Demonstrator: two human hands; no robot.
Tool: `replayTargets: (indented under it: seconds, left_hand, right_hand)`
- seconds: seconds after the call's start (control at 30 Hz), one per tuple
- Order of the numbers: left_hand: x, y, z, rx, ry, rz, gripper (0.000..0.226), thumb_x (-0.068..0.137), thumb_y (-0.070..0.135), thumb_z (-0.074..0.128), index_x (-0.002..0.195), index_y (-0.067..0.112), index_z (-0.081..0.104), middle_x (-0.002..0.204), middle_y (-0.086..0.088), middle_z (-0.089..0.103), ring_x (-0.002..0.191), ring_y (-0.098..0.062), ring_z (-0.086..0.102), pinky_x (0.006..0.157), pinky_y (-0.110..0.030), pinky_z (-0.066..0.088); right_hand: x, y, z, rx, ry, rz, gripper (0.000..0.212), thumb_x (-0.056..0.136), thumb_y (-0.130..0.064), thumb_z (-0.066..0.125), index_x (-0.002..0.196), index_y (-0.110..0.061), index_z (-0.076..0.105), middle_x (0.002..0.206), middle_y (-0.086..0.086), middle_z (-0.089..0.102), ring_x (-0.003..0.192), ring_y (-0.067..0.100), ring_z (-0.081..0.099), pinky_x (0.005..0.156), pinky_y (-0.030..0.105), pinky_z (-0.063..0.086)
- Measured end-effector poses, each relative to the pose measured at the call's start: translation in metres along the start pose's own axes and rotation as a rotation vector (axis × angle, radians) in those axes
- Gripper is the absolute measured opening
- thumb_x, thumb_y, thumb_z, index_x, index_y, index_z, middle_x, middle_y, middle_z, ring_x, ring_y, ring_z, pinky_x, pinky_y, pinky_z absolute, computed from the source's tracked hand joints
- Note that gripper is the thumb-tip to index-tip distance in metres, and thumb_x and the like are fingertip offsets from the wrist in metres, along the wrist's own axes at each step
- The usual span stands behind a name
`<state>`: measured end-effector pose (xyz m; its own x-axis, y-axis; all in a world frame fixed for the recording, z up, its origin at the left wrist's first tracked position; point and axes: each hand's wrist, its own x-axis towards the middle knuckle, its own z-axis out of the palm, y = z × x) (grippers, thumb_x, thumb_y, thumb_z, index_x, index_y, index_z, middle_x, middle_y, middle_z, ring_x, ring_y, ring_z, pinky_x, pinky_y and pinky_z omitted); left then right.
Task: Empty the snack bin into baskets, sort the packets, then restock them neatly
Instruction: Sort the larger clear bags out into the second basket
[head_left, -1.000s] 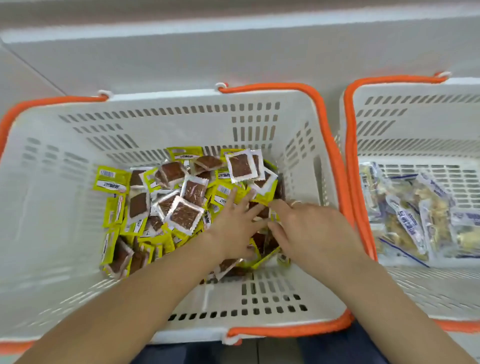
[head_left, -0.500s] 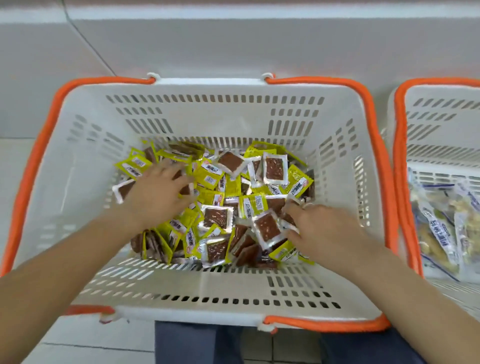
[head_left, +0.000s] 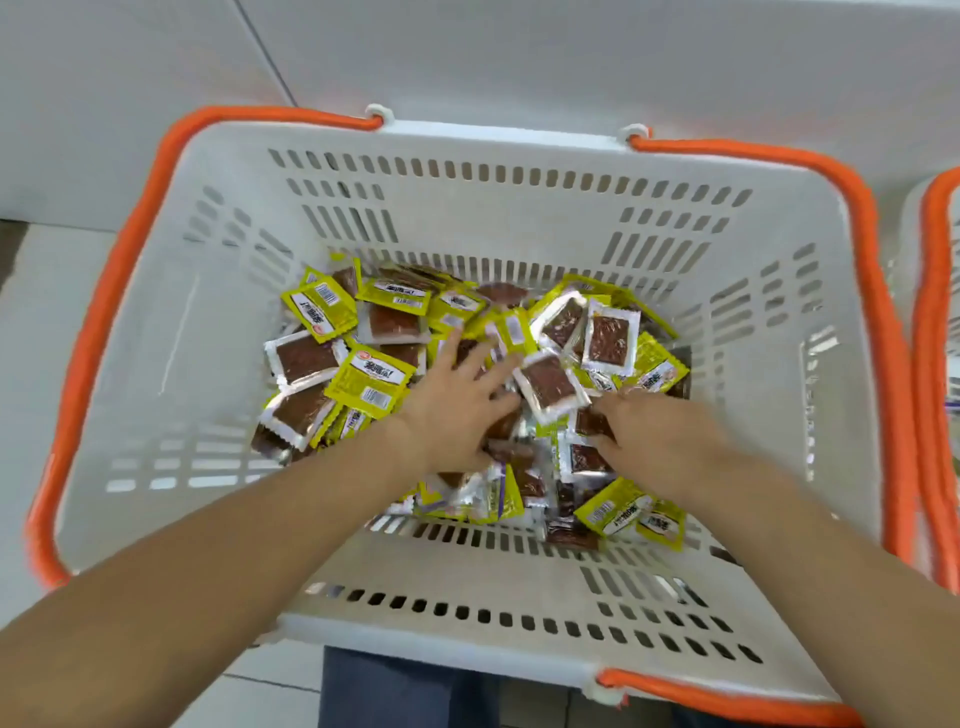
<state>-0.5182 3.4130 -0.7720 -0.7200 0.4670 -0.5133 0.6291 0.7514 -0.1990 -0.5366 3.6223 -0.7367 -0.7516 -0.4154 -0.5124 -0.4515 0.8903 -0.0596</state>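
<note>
Heap of small flat square snack packets (head_left: 467, 384), yellow printed fronts and clear-silver backs showing brown contents, lies on the floor of a white slotted plastic basket with orange handles (head_left: 498, 208). The pile runs roughly left-right across the basket's middle and spreads toward the near wall on the right side. No single long axis to any packet; they are near-square, lying at all angles, many overlapping.

Both hands are inside the basket, on top of the heap. Left hand (head_left: 457, 415) sits near the pile's centre, fingers spread and fairly straight, pressing flat on packets and pointing up and right; it looks like it grips nothing. Right hand (head_left: 654, 431) is just right of it, fingers curled down into the packets at its left edge; cannot tell if it actually pinches one. One clear-backed packet showing brown filling (head_left: 548, 387) lies tilted between the two hands, touching the left fingertips, just beside the right hand.

Key relation: most of the pile lies ahead of and left of the left hand, so the left is nearer the bulk; the right hand is nearer the packets along the right and near wall.

Judgement: sorting stage, raking or spreading the heap.

A second basket's orange handle (head_left: 935, 364) shows at the right edge, just beside the first.
</note>
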Motion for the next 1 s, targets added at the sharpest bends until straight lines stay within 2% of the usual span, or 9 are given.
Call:
replayTargets:
  seconds: [0.13,0.23,0.4,0.47,0.67,0.73,0.83,0.9,1.0]
  left_hand:
    - [-0.004,-0.034,-0.004,0.023,0.062,-0.251,0.080,0.085,0.071,0.035,0.149,0.024,0.024,0.161,-0.006,0.002,0.146,-0.039,-0.001,0.109,-0.067,-0.007]
    - [-0.012,-0.051,-0.002,0.031,0.115,-0.318,0.077,0.084,0.068,0.042,0.147,0.024,0.031,0.161,-0.004,0.005,0.146,-0.036,-0.004,0.110,-0.065,-0.007]
    - [-0.040,-0.071,0.008,-0.038,0.305,-0.456,0.061,0.065,0.044,0.075,0.115,0.012,0.065,0.144,-0.011,0.047,0.132,-0.040,0.039,0.110,-0.060,0.015]
    - [-0.055,-0.082,0.015,-0.117,0.288,-0.550,0.057,0.062,0.036,0.079,0.110,0.007,0.067,0.142,-0.014,0.048,0.131,-0.040,0.040,0.108,-0.062,0.019]
    - [-0.057,-0.072,0.017,-0.294,0.293,-0.692,0.074,0.071,0.032,0.076,0.136,0.006,0.050,0.147,-0.020,0.039,0.136,-0.042,0.033,0.111,-0.061,0.016]
    - [-0.047,-0.056,0.003,-0.289,0.341,-0.595,0.072,0.073,0.021,0.071,0.138,0.002,0.045,0.145,-0.022,0.042,0.135,-0.041,0.036,0.112,-0.056,0.020]
    - [-0.029,-0.018,-0.018,-0.361,0.297,-0.133,0.046,0.079,0.010,0.059,0.125,0.002,0.056,0.129,-0.018,0.055,0.122,-0.037,0.049,0.106,-0.044,0.037]
    - [-0.018,0.009,-0.022,-0.328,0.091,0.091,0.036,0.093,0.022,0.046,0.125,0.007,0.053,0.126,-0.013,0.055,0.120,-0.030,0.048,0.105,-0.040,0.034]
    - [-0.002,0.028,-0.011,-0.160,-0.110,0.132,0.060,0.100,0.045,0.033,0.147,0.008,0.026,0.151,-0.013,0.032,0.137,-0.029,0.031,0.115,-0.043,0.020]
  right_hand:
    - [-0.006,-0.012,0.007,-0.052,0.085,-0.108,0.031,0.097,-0.028,0.040,0.125,-0.019,0.049,0.118,0.002,0.056,0.112,0.023,0.052,0.073,0.031,0.042]
    - [-0.009,-0.020,0.016,-0.052,0.031,-0.253,0.033,0.093,-0.021,0.047,0.124,-0.016,0.053,0.122,0.006,0.057,0.119,0.027,0.048,0.090,0.036,0.044]
    - [-0.004,-0.025,0.030,-0.031,-0.060,-0.318,0.038,0.094,-0.021,0.045,0.131,-0.016,0.048,0.131,0.006,0.050,0.125,0.026,0.040,0.099,0.037,0.040]
    - [0.000,-0.026,0.028,0.007,-0.036,-0.270,0.041,0.096,-0.023,0.042,0.136,-0.015,0.044,0.138,0.006,0.046,0.130,0.025,0.036,0.100,0.035,0.038]
    - [0.025,-0.035,0.026,-0.217,-0.152,-0.354,0.057,0.103,-0.033,0.029,0.152,-0.012,0.010,0.160,0.009,0.010,0.147,0.026,0.007,0.117,0.044,0.012]
    - [0.031,-0.036,0.027,-0.348,-0.137,-0.364,0.057,0.103,-0.032,0.026,0.152,-0.010,0.007,0.159,0.011,0.010,0.147,0.027,0.009,0.114,0.046,0.016]
    - [0.033,-0.034,0.026,-0.468,-0.121,-0.271,0.059,0.102,-0.030,0.030,0.151,-0.005,0.007,0.157,0.013,0.016,0.145,0.028,0.014,0.110,0.046,0.022]
    - [0.032,-0.031,0.026,-0.512,-0.124,-0.209,0.063,0.102,-0.031,0.030,0.151,-0.002,0.003,0.158,0.014,0.014,0.146,0.027,0.011,0.110,0.045,0.022]
    - [0.027,-0.023,0.026,-0.596,-0.131,-0.209,0.062,0.101,-0.027,0.028,0.150,0.001,0.001,0.158,0.016,0.010,0.145,0.028,0.012,0.107,0.045,0.023]
